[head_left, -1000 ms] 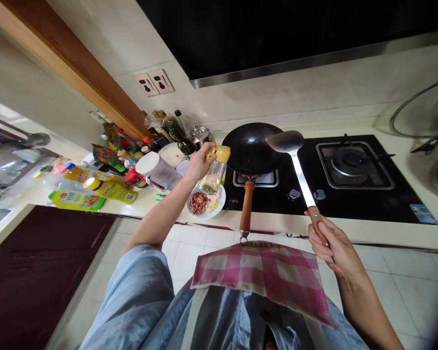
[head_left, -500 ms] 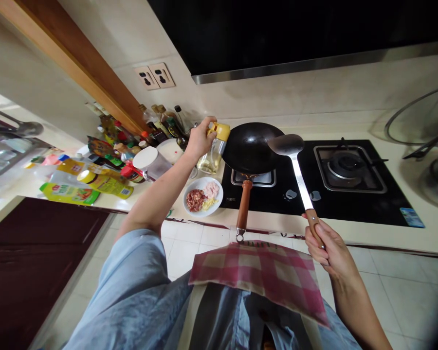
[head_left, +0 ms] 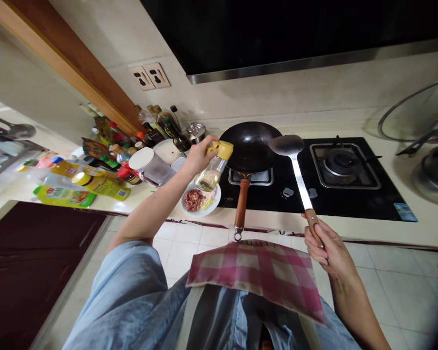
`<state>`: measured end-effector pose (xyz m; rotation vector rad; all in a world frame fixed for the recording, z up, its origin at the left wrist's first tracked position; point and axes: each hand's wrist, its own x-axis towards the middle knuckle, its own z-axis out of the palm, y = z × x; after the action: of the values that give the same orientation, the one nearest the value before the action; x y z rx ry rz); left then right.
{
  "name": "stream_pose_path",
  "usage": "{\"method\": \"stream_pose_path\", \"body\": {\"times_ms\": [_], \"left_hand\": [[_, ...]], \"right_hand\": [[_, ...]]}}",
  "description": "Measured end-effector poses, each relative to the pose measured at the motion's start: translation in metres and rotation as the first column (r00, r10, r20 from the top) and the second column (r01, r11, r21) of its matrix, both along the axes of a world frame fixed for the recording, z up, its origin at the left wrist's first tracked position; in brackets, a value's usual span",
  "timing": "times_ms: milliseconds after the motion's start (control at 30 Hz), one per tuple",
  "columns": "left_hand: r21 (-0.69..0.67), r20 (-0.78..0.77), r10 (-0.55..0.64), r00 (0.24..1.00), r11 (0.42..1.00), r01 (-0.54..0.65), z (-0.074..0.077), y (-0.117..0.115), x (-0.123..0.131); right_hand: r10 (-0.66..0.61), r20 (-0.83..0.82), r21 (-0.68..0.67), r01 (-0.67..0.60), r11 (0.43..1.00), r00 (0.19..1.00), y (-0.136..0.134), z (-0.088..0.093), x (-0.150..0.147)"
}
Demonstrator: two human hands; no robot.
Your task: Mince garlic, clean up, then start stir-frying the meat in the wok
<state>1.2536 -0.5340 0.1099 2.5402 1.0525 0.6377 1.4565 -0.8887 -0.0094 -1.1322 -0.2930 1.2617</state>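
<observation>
My left hand [head_left: 200, 154] grips the yellow top of a clear oil bottle [head_left: 209, 178], which is tilted slightly and holds a little pale liquid. The bottle hangs just left of a black wok [head_left: 251, 145] and hides part of a white plate [head_left: 199, 213] with minced meat, a pale chopped heap and yellow bits. The wok rests on the left burner, its wooden handle [head_left: 242, 201] pointing towards me. In my right hand [head_left: 328, 248] is a metal spatula [head_left: 295, 170], held by its wooden handle with the blade raised near the wok's right rim.
Several seasoning bottles [head_left: 168, 121] crowd the back left corner. Nearer stand a white-lidded jug [head_left: 151, 167] and a yellow bottle [head_left: 104, 187]. The right burner [head_left: 341, 163] is bare. A glass lid [head_left: 419, 112] and a metal pot [head_left: 436, 175] are at the far right.
My left hand has brought the oil bottle down and towards me, so it now overlaps the plate. The spatula stays raised in my right hand. The view has shifted slightly.
</observation>
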Motion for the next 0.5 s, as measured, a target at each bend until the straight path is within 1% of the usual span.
{"method": "stream_pose_path", "body": {"times_ms": [133, 233, 367, 500], "left_hand": [[-0.033, 0.000, 0.007, 1.000, 0.999, -0.007, -0.003, -0.010, 0.001], [-0.044, 0.017, -0.003, 1.000, 0.999, 0.004, -0.007, -0.011, 0.003], [-0.022, 0.064, -0.019, 0.998, 1.000, 0.020, -0.008, -0.004, 0.006], [0.016, 0.091, -0.002, 0.996, 1.000, 0.001, -0.002, 0.008, 0.012]], "right_hand": [[0.010, -0.007, 0.012, -0.010, 1.000, 1.000, 0.002, 0.000, -0.001], [0.015, -0.008, 0.016, -0.015, 1.000, 1.000, 0.001, 0.000, -0.002], [0.013, 0.002, 0.012, -0.014, 1.000, 1.000, 0.000, 0.000, -0.001], [0.010, 0.001, 0.005, -0.010, 1.000, 1.000, -0.001, 0.001, -0.002]]}}
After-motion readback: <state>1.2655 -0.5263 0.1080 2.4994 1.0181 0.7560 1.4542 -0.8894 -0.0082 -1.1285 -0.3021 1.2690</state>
